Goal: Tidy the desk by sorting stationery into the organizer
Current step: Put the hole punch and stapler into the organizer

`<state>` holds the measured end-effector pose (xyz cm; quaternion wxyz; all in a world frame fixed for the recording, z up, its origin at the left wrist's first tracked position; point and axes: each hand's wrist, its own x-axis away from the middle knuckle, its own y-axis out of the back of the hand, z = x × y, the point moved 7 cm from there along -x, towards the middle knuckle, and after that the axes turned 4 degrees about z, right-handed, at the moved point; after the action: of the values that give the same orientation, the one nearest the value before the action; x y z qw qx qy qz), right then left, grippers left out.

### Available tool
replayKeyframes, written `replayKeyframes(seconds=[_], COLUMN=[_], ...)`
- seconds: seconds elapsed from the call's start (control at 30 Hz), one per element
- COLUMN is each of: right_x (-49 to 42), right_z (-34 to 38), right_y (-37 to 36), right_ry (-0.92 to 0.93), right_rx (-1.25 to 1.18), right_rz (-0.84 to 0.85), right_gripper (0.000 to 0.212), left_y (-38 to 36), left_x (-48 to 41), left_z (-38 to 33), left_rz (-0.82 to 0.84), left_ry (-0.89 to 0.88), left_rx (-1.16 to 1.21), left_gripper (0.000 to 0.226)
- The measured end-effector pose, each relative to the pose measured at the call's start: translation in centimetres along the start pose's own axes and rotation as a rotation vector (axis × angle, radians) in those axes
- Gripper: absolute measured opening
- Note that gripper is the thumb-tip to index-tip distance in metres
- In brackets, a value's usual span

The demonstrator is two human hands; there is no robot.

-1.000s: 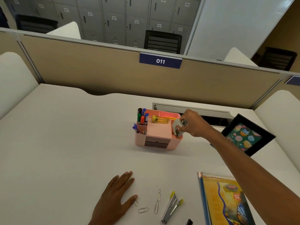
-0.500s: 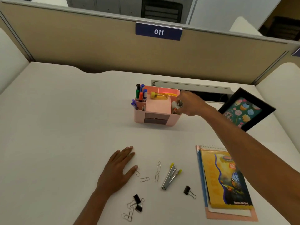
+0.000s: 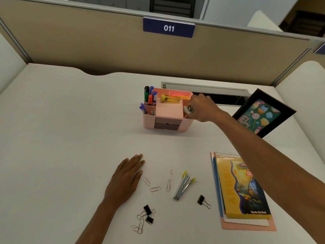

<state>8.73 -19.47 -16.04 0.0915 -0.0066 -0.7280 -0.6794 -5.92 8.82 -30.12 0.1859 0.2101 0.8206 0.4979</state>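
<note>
Lowered since a second ago, the right hand (image 3: 202, 110) is now held at the right-hand compartment of the pink organizer (image 3: 149, 123), its grip pinched on a small white-and-metal item (image 3: 188, 110) whose kind cannot be told. On the white table (image 3: 70, 138) the left hand (image 3: 126, 178) is laid flat, grip spread, just beside loose paper clips (image 3: 154, 189). A blue label (image 3: 168, 28) marked "011" is fixed to the partition. A stack of notebooks (image 3: 242, 191) is seen at the right, with a black picture frame (image 3: 263, 113), script ending "thday", beyond it. Markers (image 3: 150, 97) are stood in the organizer's left compartments. A yellow-tipped stapler (image 3: 182, 186) and black binder clips (image 3: 201, 199) are scattered nearby.
</note>
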Motion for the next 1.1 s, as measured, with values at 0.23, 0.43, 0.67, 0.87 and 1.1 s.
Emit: replayKeyframes(seconds=[0.23, 0.43, 0.67, 0.87, 1.1], right_x=[0.1, 0.8, 9.7, 18.5, 19.0], right_z=[-0.9, -1.8, -0.5, 8.7, 10.8], right_y=[-1.7, -2.4, -1.2, -9.8, -13.6], right_ry=[-0.023, -0.034, 0.012, 0.246, 0.391], right_rx=[-0.029, -0.253, -0.564, -0.372, -0.063], right_rz=[0.122, 0.172, -0.216, 0.254, 0.189], right_gripper=[0.027, 0.033, 0.022, 0.054, 0.046], left_y=[-0.4, -0.5, -0.7, -0.5, -0.4], left_x=[0.0, 0.1, 0.0, 0.0, 0.0], left_z=[0.1, 0.0, 0.3, 0.3, 0.3], left_rz=[0.009, 0.025, 0.037, 0.055, 0.046], left_ry=[-0.004, 0.016, 0.101, 0.119, 0.133], left_rx=[-0.026, -0.068, -0.133, -0.140, -0.127], left_gripper=[0.045, 0.048, 0.053, 0.053, 0.053])
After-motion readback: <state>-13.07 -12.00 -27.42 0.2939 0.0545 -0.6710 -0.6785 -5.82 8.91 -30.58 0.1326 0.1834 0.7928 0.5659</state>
